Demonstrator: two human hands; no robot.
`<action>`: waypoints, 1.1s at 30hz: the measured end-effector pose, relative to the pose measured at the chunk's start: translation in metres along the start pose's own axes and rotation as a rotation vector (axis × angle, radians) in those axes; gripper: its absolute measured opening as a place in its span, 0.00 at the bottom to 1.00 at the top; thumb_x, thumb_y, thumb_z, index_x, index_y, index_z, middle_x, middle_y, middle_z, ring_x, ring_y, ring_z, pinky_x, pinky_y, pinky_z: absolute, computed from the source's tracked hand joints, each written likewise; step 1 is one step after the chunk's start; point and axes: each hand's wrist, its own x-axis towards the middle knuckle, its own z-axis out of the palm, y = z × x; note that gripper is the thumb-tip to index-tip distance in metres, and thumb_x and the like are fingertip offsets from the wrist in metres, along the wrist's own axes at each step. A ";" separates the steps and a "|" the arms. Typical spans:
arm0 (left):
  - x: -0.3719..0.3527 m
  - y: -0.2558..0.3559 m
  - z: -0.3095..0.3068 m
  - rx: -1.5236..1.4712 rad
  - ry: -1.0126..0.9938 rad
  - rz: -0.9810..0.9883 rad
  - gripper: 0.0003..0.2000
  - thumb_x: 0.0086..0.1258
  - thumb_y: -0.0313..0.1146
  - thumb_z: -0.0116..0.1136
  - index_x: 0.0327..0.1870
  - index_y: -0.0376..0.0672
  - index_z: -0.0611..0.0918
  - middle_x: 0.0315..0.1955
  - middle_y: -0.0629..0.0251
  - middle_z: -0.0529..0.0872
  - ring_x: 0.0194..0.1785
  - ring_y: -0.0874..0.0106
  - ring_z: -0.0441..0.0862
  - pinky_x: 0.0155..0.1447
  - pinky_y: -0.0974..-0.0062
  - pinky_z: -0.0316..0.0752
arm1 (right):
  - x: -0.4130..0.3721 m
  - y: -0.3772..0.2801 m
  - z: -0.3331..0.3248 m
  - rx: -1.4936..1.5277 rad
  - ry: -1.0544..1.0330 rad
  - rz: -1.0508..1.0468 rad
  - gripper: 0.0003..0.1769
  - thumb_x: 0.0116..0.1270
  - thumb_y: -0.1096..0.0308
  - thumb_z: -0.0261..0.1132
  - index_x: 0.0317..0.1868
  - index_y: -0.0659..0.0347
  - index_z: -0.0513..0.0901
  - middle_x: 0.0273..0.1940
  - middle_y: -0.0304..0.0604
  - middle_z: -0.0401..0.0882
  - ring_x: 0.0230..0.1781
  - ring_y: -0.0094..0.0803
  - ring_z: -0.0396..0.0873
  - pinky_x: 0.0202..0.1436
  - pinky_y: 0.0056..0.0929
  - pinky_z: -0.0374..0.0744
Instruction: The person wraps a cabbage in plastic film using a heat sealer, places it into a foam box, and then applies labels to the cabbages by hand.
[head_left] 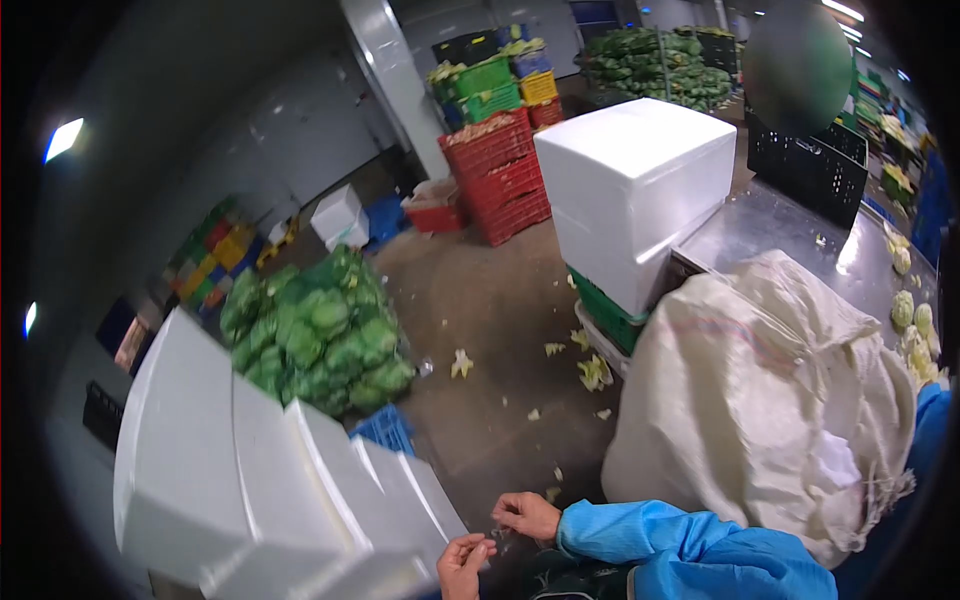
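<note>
Both my hands are low in the view, close together with a small gap between them. My left hand point(463, 566) has its fingertips pressed to the thumb, and whatever it pinches is too small to tell. Curled fingers also show on my right hand point(528, 515), at the end of a blue sleeve point(640, 535); what lies in them, if anything, is hidden. Just left of the hands lean several white foam boxes point(270, 460) in a row. To the right of the blue sleeve a bulging off-white woven sack point(720, 390) rests against the metal table point(790, 235).
A closed white foam box point(640, 200) stands on a green crate point(605, 315). Netted sacks of green vegetables point(320, 330) are on the floor, near a blue crate point(385, 430). Leaf scraps point(594, 374) litter the floor. Farther back are red crates point(497, 175) and a black crate point(806, 168).
</note>
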 end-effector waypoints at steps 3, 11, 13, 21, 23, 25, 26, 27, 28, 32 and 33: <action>0.128 0.052 0.008 -0.051 -0.052 -0.015 0.12 0.66 0.26 0.53 0.50 0.34 0.76 0.40 0.58 0.82 0.43 0.72 0.79 0.51 0.78 0.73 | 0.081 -0.043 -0.051 -0.023 0.207 -0.117 0.10 0.65 0.65 0.58 0.35 0.65 0.77 0.25 0.41 0.79 0.25 0.25 0.78 0.30 0.25 0.76; 0.415 0.122 0.128 0.062 -0.910 0.101 0.11 0.65 0.27 0.58 0.47 0.37 0.77 0.39 0.66 0.82 0.43 0.80 0.78 0.49 0.81 0.73 | 0.199 -0.025 -0.247 0.229 0.822 0.044 0.10 0.65 0.68 0.59 0.29 0.67 0.74 0.22 0.41 0.76 0.22 0.24 0.74 0.26 0.23 0.74; 0.486 0.136 0.154 0.087 -1.045 0.103 0.11 0.65 0.28 0.58 0.47 0.38 0.78 0.39 0.67 0.82 0.43 0.80 0.78 0.49 0.81 0.72 | 0.234 0.022 -0.287 0.251 0.867 0.065 0.10 0.64 0.69 0.61 0.28 0.67 0.75 0.22 0.41 0.77 0.21 0.24 0.74 0.25 0.23 0.74; 0.754 0.214 0.206 0.141 -0.932 -0.022 0.11 0.66 0.26 0.56 0.49 0.35 0.76 0.41 0.62 0.82 0.46 0.75 0.79 0.53 0.79 0.73 | 0.420 -0.095 -0.436 0.005 0.680 0.224 0.12 0.64 0.63 0.60 0.35 0.66 0.77 0.24 0.39 0.77 0.25 0.23 0.73 0.31 0.26 0.74; 0.815 0.235 0.222 0.081 -0.882 -0.069 0.12 0.67 0.29 0.56 0.48 0.36 0.76 0.41 0.60 0.82 0.44 0.75 0.79 0.50 0.80 0.74 | 0.464 -0.124 -0.476 -0.050 0.698 0.132 0.12 0.65 0.63 0.60 0.37 0.66 0.78 0.26 0.38 0.77 0.25 0.22 0.73 0.31 0.25 0.73; 0.884 0.246 0.246 0.126 -0.925 -0.090 0.12 0.67 0.28 0.56 0.49 0.36 0.76 0.41 0.60 0.82 0.45 0.75 0.79 0.50 0.80 0.74 | 0.506 -0.126 -0.517 0.038 0.737 0.068 0.12 0.64 0.62 0.60 0.37 0.65 0.78 0.27 0.38 0.78 0.26 0.22 0.73 0.32 0.24 0.73; 0.919 0.248 0.262 0.158 -0.940 -0.118 0.12 0.66 0.28 0.56 0.49 0.35 0.76 0.41 0.60 0.82 0.45 0.75 0.79 0.50 0.80 0.74 | 0.526 -0.126 -0.538 0.032 0.767 0.060 0.12 0.64 0.62 0.61 0.37 0.64 0.78 0.27 0.39 0.78 0.26 0.23 0.73 0.32 0.24 0.73; 0.956 0.247 0.281 0.164 -0.984 -0.114 0.12 0.66 0.28 0.56 0.48 0.34 0.76 0.40 0.60 0.82 0.45 0.75 0.79 0.50 0.80 0.74 | 0.544 -0.124 -0.559 -0.076 0.806 0.072 0.12 0.64 0.61 0.61 0.36 0.63 0.78 0.27 0.39 0.78 0.26 0.23 0.73 0.32 0.24 0.73; 0.986 0.259 0.306 0.190 -1.020 -0.131 0.12 0.66 0.28 0.56 0.48 0.34 0.76 0.40 0.60 0.82 0.45 0.75 0.79 0.50 0.80 0.74 | 0.560 -0.124 -0.578 -0.047 0.844 0.078 0.12 0.64 0.61 0.61 0.36 0.63 0.78 0.27 0.39 0.78 0.26 0.23 0.73 0.32 0.24 0.73; 1.094 0.289 0.422 0.272 -1.240 -0.125 0.11 0.66 0.28 0.57 0.48 0.34 0.76 0.40 0.63 0.82 0.43 0.79 0.78 0.48 0.82 0.73 | 0.616 -0.124 -0.642 0.204 1.155 0.096 0.09 0.64 0.65 0.62 0.34 0.64 0.78 0.24 0.37 0.76 0.25 0.19 0.72 0.30 0.22 0.72; 1.112 0.295 0.459 0.298 -1.339 -0.100 0.11 0.66 0.27 0.56 0.48 0.35 0.76 0.41 0.62 0.82 0.46 0.77 0.79 0.50 0.80 0.73 | 0.624 -0.139 -0.658 0.275 1.230 0.129 0.09 0.64 0.66 0.61 0.34 0.64 0.78 0.24 0.37 0.76 0.25 0.18 0.72 0.30 0.21 0.72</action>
